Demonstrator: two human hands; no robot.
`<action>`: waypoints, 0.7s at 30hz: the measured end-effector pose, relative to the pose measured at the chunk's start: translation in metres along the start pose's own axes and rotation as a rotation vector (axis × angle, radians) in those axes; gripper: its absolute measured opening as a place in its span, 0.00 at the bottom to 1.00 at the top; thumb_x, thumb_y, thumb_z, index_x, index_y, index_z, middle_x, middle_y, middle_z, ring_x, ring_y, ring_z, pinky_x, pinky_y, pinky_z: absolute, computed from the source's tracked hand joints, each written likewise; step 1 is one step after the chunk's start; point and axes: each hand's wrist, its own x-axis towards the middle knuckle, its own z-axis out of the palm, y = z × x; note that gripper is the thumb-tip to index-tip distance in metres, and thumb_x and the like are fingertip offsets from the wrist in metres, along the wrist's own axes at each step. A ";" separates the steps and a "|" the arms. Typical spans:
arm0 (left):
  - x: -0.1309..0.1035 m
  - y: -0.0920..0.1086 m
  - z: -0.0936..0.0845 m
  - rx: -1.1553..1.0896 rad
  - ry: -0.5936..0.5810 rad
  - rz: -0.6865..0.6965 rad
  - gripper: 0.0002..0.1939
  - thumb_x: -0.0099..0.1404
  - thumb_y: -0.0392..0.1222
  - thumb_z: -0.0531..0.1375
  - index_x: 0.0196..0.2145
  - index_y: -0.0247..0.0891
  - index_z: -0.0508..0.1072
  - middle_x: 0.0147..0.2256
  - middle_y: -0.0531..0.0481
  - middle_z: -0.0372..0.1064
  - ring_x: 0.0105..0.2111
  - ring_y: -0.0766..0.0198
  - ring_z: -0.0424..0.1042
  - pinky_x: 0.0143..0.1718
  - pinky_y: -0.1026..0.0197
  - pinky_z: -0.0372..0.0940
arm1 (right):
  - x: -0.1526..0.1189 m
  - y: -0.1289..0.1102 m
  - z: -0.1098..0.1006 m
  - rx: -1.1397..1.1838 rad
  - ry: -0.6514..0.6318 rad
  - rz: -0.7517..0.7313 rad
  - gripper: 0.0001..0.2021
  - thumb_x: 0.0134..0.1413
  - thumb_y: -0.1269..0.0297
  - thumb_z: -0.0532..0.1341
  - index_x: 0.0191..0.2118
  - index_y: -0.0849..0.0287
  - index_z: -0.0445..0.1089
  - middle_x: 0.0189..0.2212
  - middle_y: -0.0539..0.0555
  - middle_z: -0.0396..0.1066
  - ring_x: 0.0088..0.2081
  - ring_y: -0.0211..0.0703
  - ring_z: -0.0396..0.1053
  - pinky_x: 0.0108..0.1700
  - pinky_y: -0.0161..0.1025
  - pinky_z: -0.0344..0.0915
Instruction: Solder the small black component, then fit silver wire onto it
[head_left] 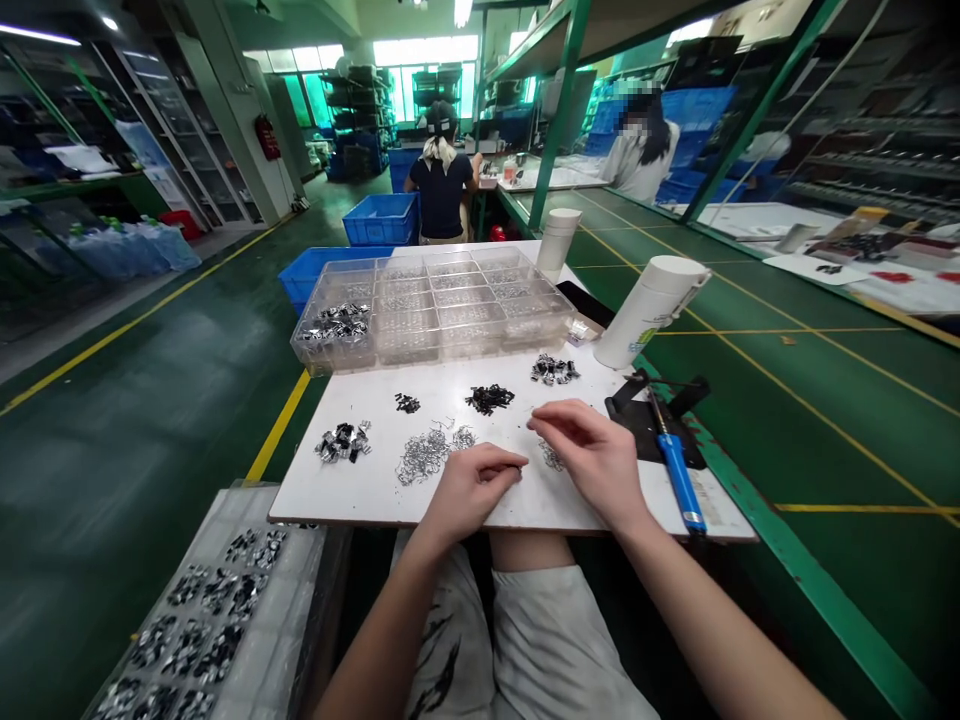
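Tangled silvery wire springs (431, 452) beside both hands (536, 470).

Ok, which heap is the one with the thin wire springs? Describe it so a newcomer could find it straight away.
Start at the white board across the person's lap, in front of the clear compartment tray. The heap of thin wire springs lies near the board's front edge, just left of the left hand. It is pale silver and wispy, unlike the chunky black or black-and-silver piles around it.
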 end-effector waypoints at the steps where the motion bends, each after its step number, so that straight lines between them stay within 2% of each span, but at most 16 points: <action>1: 0.000 -0.001 0.000 -0.026 0.011 -0.020 0.10 0.63 0.34 0.63 0.40 0.38 0.84 0.40 0.45 0.79 0.41 0.59 0.77 0.45 0.60 0.71 | -0.011 0.004 -0.005 -0.009 0.028 0.021 0.03 0.60 0.63 0.67 0.38 0.54 0.78 0.37 0.53 0.77 0.39 0.44 0.74 0.39 0.39 0.71; 4: 0.002 -0.002 0.002 -0.094 0.032 -0.069 0.09 0.61 0.37 0.66 0.40 0.36 0.83 0.42 0.44 0.78 0.39 0.61 0.77 0.45 0.61 0.72 | -0.037 0.016 -0.011 -0.009 0.048 0.066 0.04 0.61 0.62 0.66 0.39 0.53 0.79 0.39 0.54 0.77 0.41 0.45 0.74 0.41 0.41 0.72; 7: 0.003 -0.003 0.005 -0.159 0.040 -0.108 0.13 0.57 0.38 0.70 0.41 0.35 0.83 0.43 0.44 0.75 0.37 0.64 0.77 0.43 0.61 0.73 | -0.049 0.020 -0.010 -0.004 0.027 0.077 0.06 0.63 0.62 0.64 0.39 0.53 0.79 0.39 0.55 0.77 0.41 0.47 0.75 0.41 0.42 0.73; 10: 0.005 -0.004 0.007 -0.158 0.066 -0.126 0.15 0.54 0.39 0.72 0.40 0.35 0.83 0.41 0.45 0.73 0.35 0.66 0.75 0.40 0.63 0.73 | -0.050 0.017 -0.007 -0.016 0.016 0.057 0.06 0.63 0.63 0.63 0.41 0.52 0.78 0.38 0.55 0.77 0.41 0.46 0.75 0.41 0.42 0.74; 13: 0.006 -0.003 0.008 -0.105 0.082 -0.125 0.13 0.56 0.40 0.71 0.39 0.36 0.83 0.39 0.46 0.73 0.33 0.68 0.73 0.37 0.66 0.72 | -0.051 0.014 0.000 -0.040 0.021 0.015 0.06 0.64 0.65 0.62 0.42 0.52 0.78 0.39 0.54 0.76 0.41 0.45 0.75 0.44 0.42 0.74; 16: 0.006 -0.003 0.009 -0.061 0.092 -0.126 0.12 0.57 0.41 0.71 0.39 0.35 0.83 0.39 0.46 0.74 0.34 0.67 0.74 0.38 0.65 0.72 | -0.054 0.015 0.006 -0.044 0.059 0.006 0.07 0.64 0.66 0.62 0.45 0.53 0.77 0.45 0.56 0.75 0.38 0.43 0.76 0.43 0.41 0.76; 19: 0.006 -0.004 0.011 -0.104 0.097 -0.188 0.17 0.56 0.43 0.72 0.42 0.34 0.81 0.39 0.45 0.77 0.35 0.65 0.77 0.41 0.63 0.74 | -0.056 0.018 0.007 -0.051 0.072 0.029 0.06 0.63 0.65 0.64 0.44 0.54 0.78 0.51 0.58 0.74 0.38 0.43 0.77 0.42 0.41 0.77; 21: 0.006 -0.005 0.013 -0.145 0.088 -0.219 0.21 0.55 0.45 0.73 0.45 0.33 0.80 0.40 0.44 0.79 0.36 0.62 0.78 0.43 0.61 0.75 | -0.056 0.019 0.004 -0.058 0.057 0.037 0.05 0.62 0.65 0.65 0.40 0.54 0.79 0.50 0.57 0.76 0.43 0.46 0.77 0.45 0.42 0.77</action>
